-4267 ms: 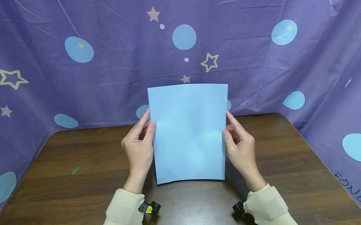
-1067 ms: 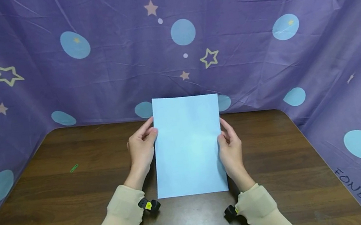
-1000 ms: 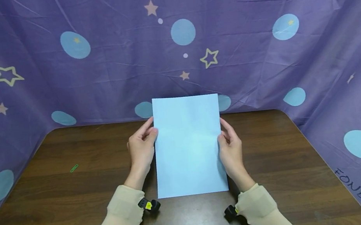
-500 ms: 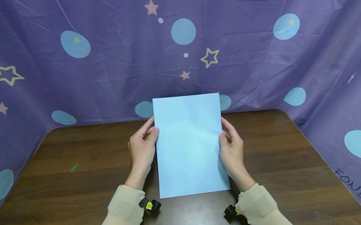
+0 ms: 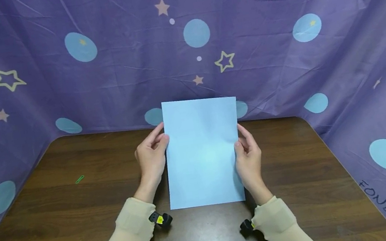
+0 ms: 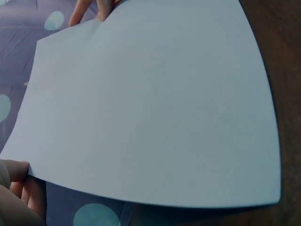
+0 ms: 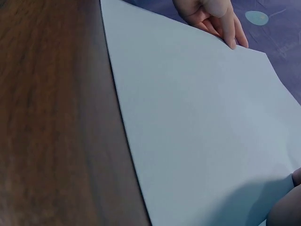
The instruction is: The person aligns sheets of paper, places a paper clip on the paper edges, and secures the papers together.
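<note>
A plain light-blue sheet of paper [image 5: 202, 157] is held up in front of me, its top edge overlapping the curtain in the head view. My left hand [image 5: 150, 157] pinches its left edge between thumb and fingers, a little above mid-height. On the opposite edge, my right hand [image 5: 249, 158] pinches the sheet at a slightly lower spot. The sheet [image 6: 155, 108] fills most of the left wrist view and bows gently. In the right wrist view, a shadow falls on the paper [image 7: 188, 103] near the right thumb. Whether it is one sheet or several, I cannot tell.
A green paper clip [image 5: 79, 179] lies on the brown wooden table [image 5: 54, 226], left of my left hand. A purple curtain [image 5: 118, 31] with stars and blue dots encloses the back and sides. Handwritten letters mark the curtain at the right.
Since the earliest frame the sheet has come down somewhat and stands less skewed, with my right hand shifted slightly inward. In the last half second it has tilted and risen slightly. Both hands keep their pinch.
</note>
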Action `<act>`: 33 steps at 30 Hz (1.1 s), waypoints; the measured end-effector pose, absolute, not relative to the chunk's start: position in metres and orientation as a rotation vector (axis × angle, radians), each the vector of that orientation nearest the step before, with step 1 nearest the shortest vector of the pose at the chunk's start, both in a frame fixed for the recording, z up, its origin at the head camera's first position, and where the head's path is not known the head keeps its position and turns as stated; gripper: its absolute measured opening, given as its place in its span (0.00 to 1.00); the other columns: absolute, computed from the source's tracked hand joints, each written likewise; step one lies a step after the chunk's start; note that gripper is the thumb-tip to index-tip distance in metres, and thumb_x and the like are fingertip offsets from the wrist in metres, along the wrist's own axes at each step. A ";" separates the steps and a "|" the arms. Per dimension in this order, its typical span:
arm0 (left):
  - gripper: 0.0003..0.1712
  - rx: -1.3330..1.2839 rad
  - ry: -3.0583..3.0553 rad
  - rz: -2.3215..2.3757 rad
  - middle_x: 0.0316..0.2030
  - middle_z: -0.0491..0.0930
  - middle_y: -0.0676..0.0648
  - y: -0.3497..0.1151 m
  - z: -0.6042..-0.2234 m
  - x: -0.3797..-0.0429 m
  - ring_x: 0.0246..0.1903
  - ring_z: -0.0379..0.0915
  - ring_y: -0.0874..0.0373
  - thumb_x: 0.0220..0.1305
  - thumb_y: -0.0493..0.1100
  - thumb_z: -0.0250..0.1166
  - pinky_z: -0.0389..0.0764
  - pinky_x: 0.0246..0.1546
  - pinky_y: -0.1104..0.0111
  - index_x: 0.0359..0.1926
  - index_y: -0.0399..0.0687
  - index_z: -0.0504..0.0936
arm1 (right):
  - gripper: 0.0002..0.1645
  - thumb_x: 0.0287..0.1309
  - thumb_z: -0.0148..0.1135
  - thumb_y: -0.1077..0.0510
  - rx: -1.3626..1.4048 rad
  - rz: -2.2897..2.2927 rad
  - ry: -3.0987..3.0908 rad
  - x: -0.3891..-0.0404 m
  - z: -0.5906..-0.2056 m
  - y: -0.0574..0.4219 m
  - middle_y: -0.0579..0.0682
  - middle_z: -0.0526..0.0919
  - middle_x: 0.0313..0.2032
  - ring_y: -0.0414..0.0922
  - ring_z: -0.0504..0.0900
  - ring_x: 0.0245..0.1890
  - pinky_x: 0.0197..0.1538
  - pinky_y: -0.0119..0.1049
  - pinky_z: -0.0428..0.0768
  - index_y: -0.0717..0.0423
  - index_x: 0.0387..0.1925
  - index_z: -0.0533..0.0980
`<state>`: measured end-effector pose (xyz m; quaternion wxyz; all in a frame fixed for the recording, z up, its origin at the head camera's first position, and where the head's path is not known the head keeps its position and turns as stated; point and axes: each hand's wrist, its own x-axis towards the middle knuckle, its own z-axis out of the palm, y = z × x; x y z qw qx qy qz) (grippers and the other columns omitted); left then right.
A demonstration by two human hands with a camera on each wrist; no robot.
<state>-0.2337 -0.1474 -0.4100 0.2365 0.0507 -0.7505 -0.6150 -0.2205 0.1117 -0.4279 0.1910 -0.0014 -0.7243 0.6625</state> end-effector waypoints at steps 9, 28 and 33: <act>0.22 0.104 -2.049 -1.751 0.46 0.91 0.46 -0.147 -0.409 -0.233 0.43 0.84 0.65 0.72 0.43 0.72 0.82 0.46 0.79 0.64 0.66 0.87 | 0.33 0.75 0.50 0.74 -0.026 1.874 -2.030 -0.208 -0.409 0.108 0.62 0.76 0.41 0.42 0.68 0.31 0.32 0.25 0.68 0.50 0.75 0.72; 0.25 0.139 -2.126 -1.699 0.48 0.90 0.49 -0.148 -0.411 -0.236 0.42 0.84 0.65 0.72 0.45 0.71 0.81 0.42 0.80 0.67 0.67 0.84 | 0.33 0.74 0.51 0.75 -0.008 1.903 -1.987 -0.210 -0.410 0.107 0.64 0.76 0.41 0.45 0.69 0.33 0.33 0.24 0.67 0.51 0.73 0.74; 0.24 0.127 -2.132 -1.679 0.48 0.91 0.49 -0.147 -0.412 -0.236 0.42 0.84 0.64 0.73 0.44 0.71 0.81 0.42 0.81 0.67 0.67 0.84 | 0.33 0.75 0.51 0.75 -0.021 1.909 -1.997 -0.209 -0.411 0.108 0.62 0.76 0.41 0.44 0.68 0.33 0.32 0.25 0.67 0.50 0.74 0.74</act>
